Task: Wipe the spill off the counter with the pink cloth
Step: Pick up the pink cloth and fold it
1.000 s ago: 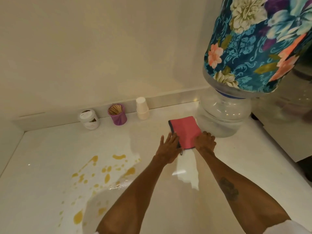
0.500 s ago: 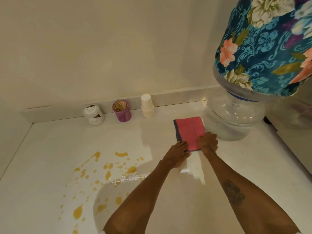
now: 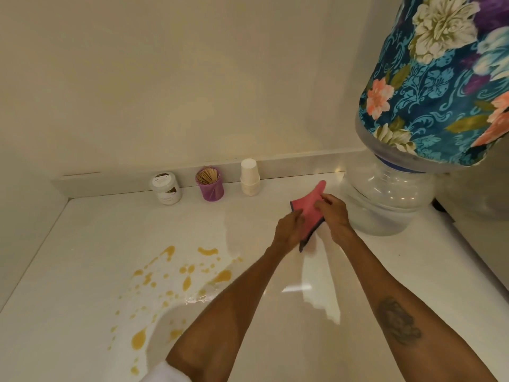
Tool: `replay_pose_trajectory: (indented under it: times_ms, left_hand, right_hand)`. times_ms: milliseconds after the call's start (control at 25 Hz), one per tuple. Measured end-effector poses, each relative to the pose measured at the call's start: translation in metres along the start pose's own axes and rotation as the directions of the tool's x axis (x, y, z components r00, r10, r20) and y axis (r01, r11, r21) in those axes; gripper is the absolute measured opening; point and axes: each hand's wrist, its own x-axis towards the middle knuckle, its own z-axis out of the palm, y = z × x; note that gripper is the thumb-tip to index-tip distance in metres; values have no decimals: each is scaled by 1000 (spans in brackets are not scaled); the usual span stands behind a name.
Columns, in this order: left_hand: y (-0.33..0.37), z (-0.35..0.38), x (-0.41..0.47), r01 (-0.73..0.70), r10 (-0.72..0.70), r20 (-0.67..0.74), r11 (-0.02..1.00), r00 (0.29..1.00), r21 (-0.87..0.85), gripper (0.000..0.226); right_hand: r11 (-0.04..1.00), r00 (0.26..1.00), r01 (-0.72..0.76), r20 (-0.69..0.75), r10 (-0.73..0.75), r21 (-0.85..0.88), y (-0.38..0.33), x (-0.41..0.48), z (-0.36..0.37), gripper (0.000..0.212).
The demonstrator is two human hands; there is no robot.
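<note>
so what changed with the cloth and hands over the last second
The pink cloth lay flat on the counter; now the left hand and right hand grip it, lifted and crumpled. The yellow spill, jar, purple cup and paper cups stay put.

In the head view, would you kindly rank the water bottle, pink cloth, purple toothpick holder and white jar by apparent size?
1. water bottle, by far.
2. pink cloth, though both hands partly hide it.
3. purple toothpick holder and white jar look alike; I won't separate them.

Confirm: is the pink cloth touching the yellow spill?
Apart. The head view shows bare white counter between the pink cloth, held in both hands, and the yellow spill.
</note>
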Motion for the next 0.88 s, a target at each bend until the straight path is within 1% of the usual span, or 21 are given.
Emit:
replay_pose_trajectory:
  times_ms: [40,80,120,160,240,320,360,400,440,480,520,560,600,640,680,720,760,800,880]
  left_hand:
    - [10,-7,1,56,-61,-27,986,998,-156,41]
    - [20,-14,-1,128,-140,-13,934,990,-334,40]
    - [27,-20,-2,203,-219,21,860,976,-469,41]
    - [30,-28,-4,250,-269,46,804,962,-539,45]
    - [26,-42,-11,300,-336,45,765,941,-570,48]
    - [15,-54,-22,324,-379,15,769,925,-551,34]
    - [10,-59,-28,319,-376,-6,795,927,-515,29]
    - [4,-61,-35,300,-352,-32,838,935,-456,29]
    - [-1,-62,-42,273,-311,-48,888,949,-370,32]
    - [-3,-61,-52,234,-259,-53,928,964,-291,35]
    - [-4,-58,-62,187,-204,-57,957,977,-221,36]
    - [-5,-55,-72,142,-153,-59,977,987,-161,37]
    - [-6,-50,-80,104,-111,-60,989,992,-109,37]
    - [-9,-46,-89,81,-85,-62,994,994,-73,37]
    - [-11,-43,-97,69,-72,-56,997,996,-43,38]
    - [-13,-40,-105,68,-68,-46,998,997,-18,37]
    - [-15,-38,-113,70,-70,-45,998,997,-3,35]
    - [-18,-37,-120,73,-74,-61,997,995,-10,31]
    - [-23,-34,-134,122,-137,-101,982,985,-143,24]
  right_hand:
    - [998,999,29,37,-31,57,-8,-10,5,25]
    - [993,995,56,76,-63,100,-14,-22,12,23]
    - [988,988,77,120,-93,132,-18,-33,20,22]
    - [985,980,91,165,-115,149,-18,-43,27,22]
    - [981,962,84,243,-126,177,-11,-61,44,23]
    - [977,963,28,256,-83,212,-3,-78,55,25]
    - [979,978,-2,206,-41,205,-4,-85,58,30]
    - [988,993,-4,120,-15,157,-6,-90,59,37]
    - [997,999,11,40,-14,74,-8,-91,61,43]
    - [999,1000,22,4,-22,-24,-11,-90,63,49]
    - [990,1000,19,15,-17,-141,-15,-89,64,55]
    - [957,999,10,46,4,-290,-19,-89,66,60]
    - [897,997,9,70,24,-443,-22,-89,67,57]
    - [830,997,25,80,24,-557,-23,-89,68,47]
    - [788,998,39,69,4,-614,-23,-90,68,34]
    - [778,999,40,45,-14,-626,-23,-92,65,24]
    - [779,1000,30,12,-28,-626,-22,-94,63,19]
    - [774,999,21,-25,-47,-632,-23,-96,62,20]
    - [732,989,23,-90,-115,-681,-23,-102,69,31]
